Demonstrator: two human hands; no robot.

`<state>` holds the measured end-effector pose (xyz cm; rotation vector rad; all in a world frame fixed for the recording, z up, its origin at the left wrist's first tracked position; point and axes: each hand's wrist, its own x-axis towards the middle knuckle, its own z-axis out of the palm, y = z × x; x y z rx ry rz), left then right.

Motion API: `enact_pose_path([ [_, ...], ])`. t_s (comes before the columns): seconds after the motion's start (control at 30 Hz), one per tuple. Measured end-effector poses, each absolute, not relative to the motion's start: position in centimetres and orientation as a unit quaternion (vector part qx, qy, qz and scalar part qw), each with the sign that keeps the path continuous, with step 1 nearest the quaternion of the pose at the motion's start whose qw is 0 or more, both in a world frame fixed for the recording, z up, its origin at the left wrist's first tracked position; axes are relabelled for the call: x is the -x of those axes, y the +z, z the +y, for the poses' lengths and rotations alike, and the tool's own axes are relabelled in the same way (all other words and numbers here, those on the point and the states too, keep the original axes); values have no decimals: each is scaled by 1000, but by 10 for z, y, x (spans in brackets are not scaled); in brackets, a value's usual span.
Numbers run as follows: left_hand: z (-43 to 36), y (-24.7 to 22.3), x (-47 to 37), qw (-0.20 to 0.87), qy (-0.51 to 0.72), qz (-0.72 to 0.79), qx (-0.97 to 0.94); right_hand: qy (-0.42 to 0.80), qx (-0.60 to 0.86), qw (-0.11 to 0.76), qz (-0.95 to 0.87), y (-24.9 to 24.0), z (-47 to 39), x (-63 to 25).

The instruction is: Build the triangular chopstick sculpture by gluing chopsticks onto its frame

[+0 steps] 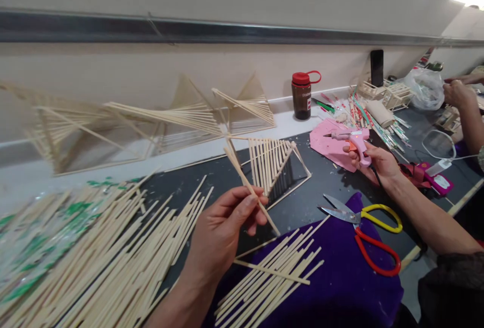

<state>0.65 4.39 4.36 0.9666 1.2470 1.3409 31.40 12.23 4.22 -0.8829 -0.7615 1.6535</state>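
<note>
Between the thumb and fingers of my left hand (230,217) is a thin wooden stick (245,179), slanting up and to the left. Just behind it stands a small frame of glued wooden sticks (268,159), fanned into a twisted shape. My right hand (378,164) is wrapped around the handle of a pink glue gun (353,139), its nozzle pointing left over a pink sheet (325,139). Below that hand lie scissors (359,217) with one yellow and one red handle. Loose sticks (272,277) rest on a purple cloth (348,277) in front of me.
Many more sticks (124,252) and plastic packaging (34,247) cover the left side. Stick structures (162,116) line the wall. A red-lidded bottle (301,96), a phone (377,67) and wrapped sticks (363,106) stand or lie at the back. Another person's hand (459,93) is at far right.
</note>
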Motion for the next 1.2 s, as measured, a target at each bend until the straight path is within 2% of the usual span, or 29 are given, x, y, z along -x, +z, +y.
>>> enact_pose_path([
  [0.33, 44, 47, -9, 506, 555, 521, -404, 692, 361, 509, -363, 37, 121, -314],
  [0.5, 43, 53, -9, 504, 573, 516, -389, 691, 383, 450, -416, 42, 110, -314],
  [0.73, 49, 51, 1, 485, 633, 492, -351, 638, 464, 420, -449, 41, 102, -314],
  [0.97, 51, 50, 2, 484, 629, 500, -347, 637, 442, 488, -401, 33, 114, -309],
  [1.2, 53, 51, 0, 484, 633, 496, -345, 637, 430, 517, -377, 34, 120, -308],
])
